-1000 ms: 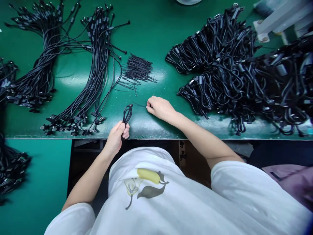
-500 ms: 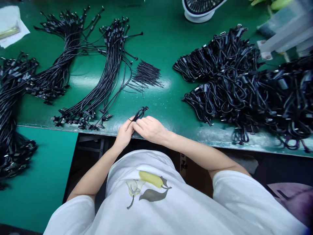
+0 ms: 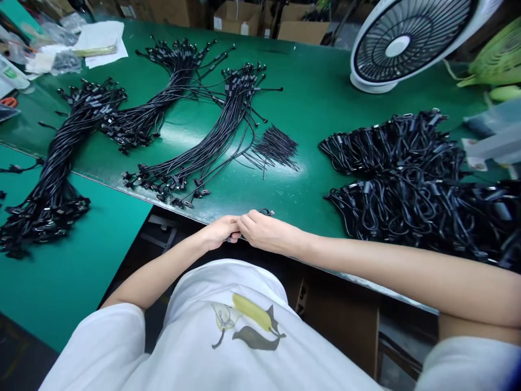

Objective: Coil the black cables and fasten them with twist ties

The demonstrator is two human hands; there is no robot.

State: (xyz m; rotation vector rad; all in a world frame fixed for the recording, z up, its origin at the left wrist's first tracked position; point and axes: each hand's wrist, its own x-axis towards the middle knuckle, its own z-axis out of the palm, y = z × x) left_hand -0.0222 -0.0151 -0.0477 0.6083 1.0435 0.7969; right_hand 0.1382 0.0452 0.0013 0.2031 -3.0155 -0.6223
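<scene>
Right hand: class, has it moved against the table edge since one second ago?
Yes. The right hand has come back from the green table to its near edge, meeting the left hand.

Glossy green table mat, matt black rubbery cables, white plastic fan.

Bright overhead light, glare on green table, warped edges

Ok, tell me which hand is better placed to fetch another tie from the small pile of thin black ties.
Right, probably. The right hand lies on the side of the tie pile, with bare green table between them. The left hand sits farther off, and both hands are closed around the folded cable.
</scene>
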